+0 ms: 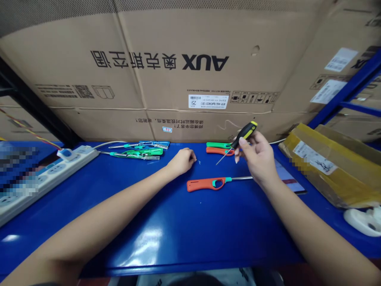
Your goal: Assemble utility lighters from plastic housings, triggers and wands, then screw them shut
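Observation:
My right hand [259, 157] grips a screwdriver [244, 135] by its black and yellow handle, the thin shaft slanting down to the left. My left hand [182, 162] rests at the table's middle with its fingers curled together; what they hold, if anything, I cannot make out. Small white bits [199, 161] lie beside its fingertips. Between my forearms is an orange long-necked lighter [200, 184], its metal tube running toward my right wrist. Behind the screwdriver lie a green lighter [217, 145] and another orange lighter [218, 151], both partly hidden by my right hand.
Several green and blue lighters [139, 151] with exposed wires lie at the back left. A white power strip [50, 174] runs along the left. On the right are a taped cardboard box [330, 167], a flat dark-edged device [290, 178] and a white object [363, 220]. Large cardboard [166, 31] backs the blue table [178, 230].

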A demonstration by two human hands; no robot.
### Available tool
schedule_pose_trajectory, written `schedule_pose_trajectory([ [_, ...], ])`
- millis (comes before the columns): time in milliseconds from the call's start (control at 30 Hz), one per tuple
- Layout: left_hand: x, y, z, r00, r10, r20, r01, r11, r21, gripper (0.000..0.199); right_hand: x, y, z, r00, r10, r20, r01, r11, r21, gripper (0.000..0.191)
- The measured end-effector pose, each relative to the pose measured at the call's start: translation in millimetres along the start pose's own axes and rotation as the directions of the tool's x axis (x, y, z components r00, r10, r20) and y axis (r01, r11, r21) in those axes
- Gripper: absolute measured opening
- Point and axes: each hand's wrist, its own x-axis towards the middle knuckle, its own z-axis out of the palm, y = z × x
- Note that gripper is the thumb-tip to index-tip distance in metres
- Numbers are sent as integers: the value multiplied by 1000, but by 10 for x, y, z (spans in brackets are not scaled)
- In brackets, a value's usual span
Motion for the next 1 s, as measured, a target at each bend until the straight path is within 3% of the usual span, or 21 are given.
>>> schedule_pose_trajectory([
  [133,-223,49,-107,995,-96,-16,91,975,-202,27,38,-117,56,956,292,-14,-270,902,336,23],
  [267,-659,160,-163,990,-143,7,132,893,-430,14,-47,-17,148,868,496,34,-450,754,479,13],
  [367,-958,264,-167,983,-173,65,181,830,-527,19,-188,126,244,850,518,98,-502,739,450,18],
  [467,-1104,358,-151,975,-194,105,218,771,-598,19,-325,214,297,860,477,184,-510,777,369,24],
  [533,-1128,402,-137,968,-203,146,245,656,-714,18,-381,237,296,865,454,213,-501,796,340,25],
  [800,-1113,320,-91,936,-291,197,315,444,-839,23,-366,306,218,877,465,126,-479,818,319,25],
  [1000,-1110,309,-111,904,-360,229,357,344,-869,36,-301,256,188,866,492,92,-490,797,354,24],
])
